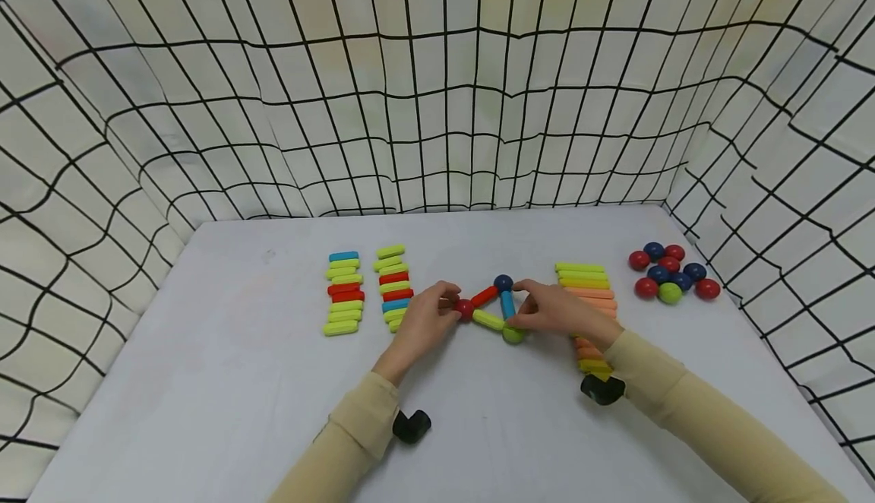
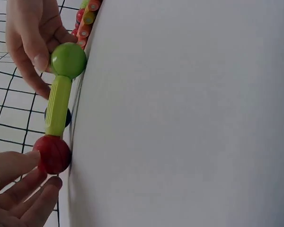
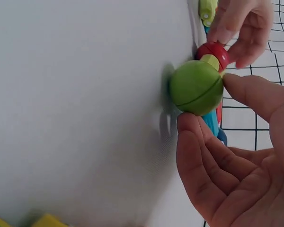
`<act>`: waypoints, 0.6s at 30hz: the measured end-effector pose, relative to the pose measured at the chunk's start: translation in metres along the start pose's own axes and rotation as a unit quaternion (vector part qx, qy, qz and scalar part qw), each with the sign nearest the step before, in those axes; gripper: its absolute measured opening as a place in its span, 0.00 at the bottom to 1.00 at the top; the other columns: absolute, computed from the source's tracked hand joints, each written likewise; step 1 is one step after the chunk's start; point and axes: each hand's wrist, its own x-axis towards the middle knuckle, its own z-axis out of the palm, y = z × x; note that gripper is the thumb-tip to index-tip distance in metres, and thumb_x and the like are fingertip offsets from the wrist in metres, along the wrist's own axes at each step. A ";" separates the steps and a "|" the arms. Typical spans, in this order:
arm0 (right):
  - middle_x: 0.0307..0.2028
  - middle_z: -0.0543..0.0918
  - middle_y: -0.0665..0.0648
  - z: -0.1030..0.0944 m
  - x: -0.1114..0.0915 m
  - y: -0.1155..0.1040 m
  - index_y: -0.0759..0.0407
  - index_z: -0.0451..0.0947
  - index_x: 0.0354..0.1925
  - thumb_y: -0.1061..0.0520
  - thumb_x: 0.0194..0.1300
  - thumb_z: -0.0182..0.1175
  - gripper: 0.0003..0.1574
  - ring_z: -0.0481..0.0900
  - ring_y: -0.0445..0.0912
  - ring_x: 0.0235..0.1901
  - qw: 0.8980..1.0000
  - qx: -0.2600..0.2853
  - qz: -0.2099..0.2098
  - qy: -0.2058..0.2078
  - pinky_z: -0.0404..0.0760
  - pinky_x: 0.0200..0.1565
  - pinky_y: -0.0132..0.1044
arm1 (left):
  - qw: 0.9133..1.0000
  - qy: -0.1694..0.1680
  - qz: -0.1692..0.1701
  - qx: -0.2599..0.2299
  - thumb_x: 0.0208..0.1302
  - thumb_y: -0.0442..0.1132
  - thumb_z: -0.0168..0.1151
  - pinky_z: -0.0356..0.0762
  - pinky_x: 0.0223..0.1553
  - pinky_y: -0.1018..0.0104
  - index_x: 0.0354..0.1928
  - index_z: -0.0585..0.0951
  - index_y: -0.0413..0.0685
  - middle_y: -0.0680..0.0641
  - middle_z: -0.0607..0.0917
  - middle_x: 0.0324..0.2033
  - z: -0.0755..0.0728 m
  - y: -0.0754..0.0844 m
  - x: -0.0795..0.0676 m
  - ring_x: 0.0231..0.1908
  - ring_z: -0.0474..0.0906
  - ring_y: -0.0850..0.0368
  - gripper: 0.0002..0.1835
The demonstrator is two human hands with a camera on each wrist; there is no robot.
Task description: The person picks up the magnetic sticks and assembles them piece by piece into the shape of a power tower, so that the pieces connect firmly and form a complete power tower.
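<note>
Hands (image 1: 425, 317) grip a triangle (image 1: 507, 305), red corner (image 1: 465, 309) leftward, lime rod (image 1: 489, 321) slanting near-right.

A white table (image 1: 205, 381) spreads out in front of me, with black netting (image 1: 446, 93) rising at its back and sides against a pale backing (image 1: 424, 119). Over on the left lie two columns of short rods (image 1: 345, 296), lime, red and blue. To the right runs a yellow-and-orange column (image 1: 588, 294), and beyond it sits a cluster of red and blue balls (image 1: 658, 273) with one green ball (image 1: 671, 293).
</note>
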 end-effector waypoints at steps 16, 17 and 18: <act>0.29 0.85 0.54 0.004 0.024 -0.006 0.69 0.77 0.51 0.45 0.67 0.61 0.28 0.82 0.43 0.25 0.997 0.034 0.066 0.022 0.80 0.34 0.33 | 0.974 -0.009 0.016 0.226 0.53 0.28 0.72 0.79 0.47 0.58 0.42 0.83 0.38 0.45 0.82 0.37 -0.052 -0.022 -0.036 0.41 0.76 0.49 0.13; 0.28 0.85 0.54 0.004 0.026 -0.007 0.69 0.78 0.49 0.46 0.67 0.61 0.27 0.83 0.44 0.24 0.996 0.046 0.069 0.020 0.80 0.34 0.33 | 0.971 -0.018 0.020 0.238 0.53 0.28 0.72 0.80 0.46 0.59 0.42 0.84 0.38 0.45 0.82 0.36 -0.050 -0.022 -0.035 0.39 0.76 0.50 0.13; 0.27 0.85 0.54 0.003 0.027 -0.008 0.68 0.79 0.48 0.46 0.67 0.61 0.26 0.83 0.44 0.24 0.996 0.054 0.071 0.021 0.81 0.34 0.33 | 0.969 -0.026 0.024 0.246 0.53 0.28 0.72 0.80 0.45 0.59 0.41 0.84 0.37 0.45 0.81 0.36 -0.048 -0.020 -0.034 0.38 0.76 0.50 0.12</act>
